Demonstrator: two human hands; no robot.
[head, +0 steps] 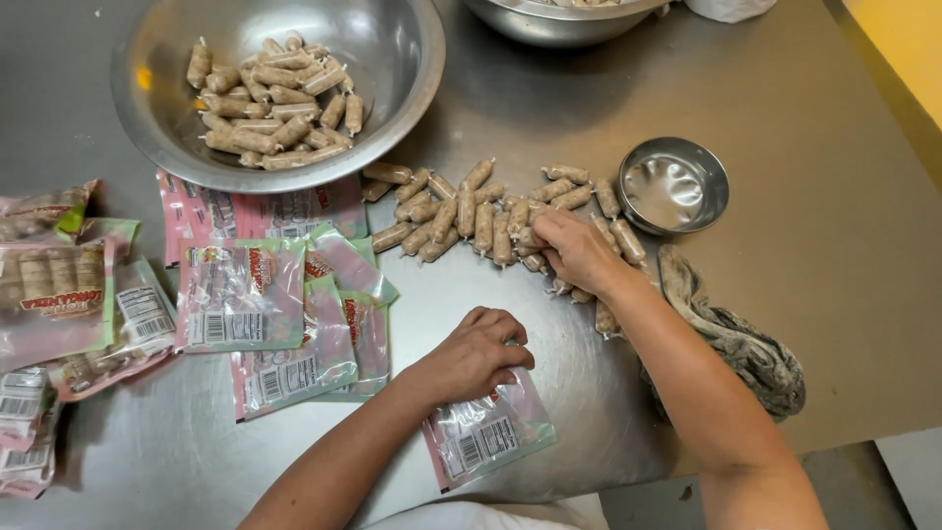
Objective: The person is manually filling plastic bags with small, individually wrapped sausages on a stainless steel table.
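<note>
- The left hand (478, 353) is pinning a printed plastic pouch (488, 432) flat on the counter (805, 245), its grip curled and pressed together on the pouch's upper edge.
- The right hand (574, 250) is reaching into the loose pile of small sausages (471, 211) lying on the counter, its fingers closing on a few at the pile's near edge; how many it is gripping I cannot tell.
- To do this well, I judge the left hand should be keeping the pouch mouth held open and steady while the right is gathering the sausages side by side, so they are sliding in parallel rather than jamming crosswise.
- The casings look soft, so a light squeeze seems wiser than a hard pinch.
- More sausages are sitting in a large steel bowl (392, 59) at the far left, well apart from both hands.
- A small empty steel dish (677, 186) is standing just beside the pile on the right, and a crumpled cloth (746, 353) is lying near the right forearm.
- Flat pouches (245, 294) are overlapping to the left, with filled packs (49, 285) at the far left edge.
- The counter is brushed metal, slightly smeared; a yellow wall is showing at the upper right.
</note>
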